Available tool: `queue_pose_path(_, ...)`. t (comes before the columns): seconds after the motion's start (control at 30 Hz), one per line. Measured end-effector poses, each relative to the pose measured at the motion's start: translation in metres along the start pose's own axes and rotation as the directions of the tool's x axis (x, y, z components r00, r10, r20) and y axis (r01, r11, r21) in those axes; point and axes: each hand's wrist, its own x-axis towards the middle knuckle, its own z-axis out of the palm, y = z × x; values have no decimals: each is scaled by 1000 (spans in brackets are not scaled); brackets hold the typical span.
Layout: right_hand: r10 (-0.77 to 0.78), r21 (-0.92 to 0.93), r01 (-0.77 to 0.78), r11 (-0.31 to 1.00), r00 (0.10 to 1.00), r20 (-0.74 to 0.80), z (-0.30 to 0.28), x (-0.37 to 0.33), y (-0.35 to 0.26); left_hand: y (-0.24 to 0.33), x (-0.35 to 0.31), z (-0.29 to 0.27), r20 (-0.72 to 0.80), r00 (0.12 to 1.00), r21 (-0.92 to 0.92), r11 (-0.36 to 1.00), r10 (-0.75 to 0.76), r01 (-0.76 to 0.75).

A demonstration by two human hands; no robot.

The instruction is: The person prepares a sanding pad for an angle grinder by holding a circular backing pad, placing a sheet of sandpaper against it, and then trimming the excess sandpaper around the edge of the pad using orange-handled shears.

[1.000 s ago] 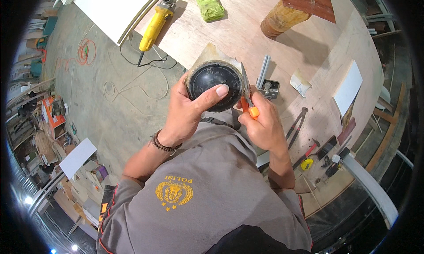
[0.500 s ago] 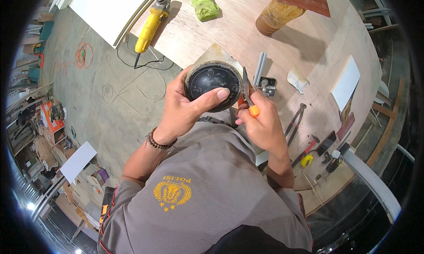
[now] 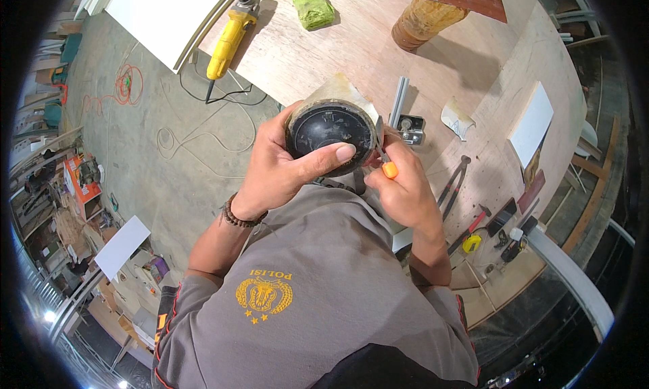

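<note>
Black round sanding disc (image 3: 329,129) is being held up over the bench (image 3: 473,71) edge, the left hand (image 3: 284,169) gripping it with the thumb lying across its face. Right hand (image 3: 402,189) is closing around an orange-handled screwdriver (image 3: 385,162) and working its tip at the disc's rim. Judging by this, a prying or loosening step is underway, calling next for steady pressure without slipping.

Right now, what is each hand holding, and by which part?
The left hand grips the round black domed part by its rim, thumb across the front. The right hand holds an orange-handled tool by its handle.
</note>
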Motion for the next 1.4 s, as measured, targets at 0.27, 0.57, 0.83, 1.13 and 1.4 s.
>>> queue_pose_path(0.27,81,-92,-77,993,996,40,-4,-4,8,2,1,-5,34,999,47,999,-17,15)
queue_pose_path(0.57,-9,-29,9,1000,1000,-6,-1,-6,8,7,1,-6,84,996,72,997,-36,29)
queue_pose_path(0.83,116,-60,-112,992,991,62,-4,-8,11,7,2,-11,107,994,126,992,-37,24)
queue_pose_path(1.13,83,-97,-77,992,995,63,-4,-8,8,11,6,-17,157,986,132,991,-56,36)
queue_pose_path(1.4,-62,-110,67,992,997,48,-3,-3,15,12,11,-22,236,971,182,983,-42,-2)
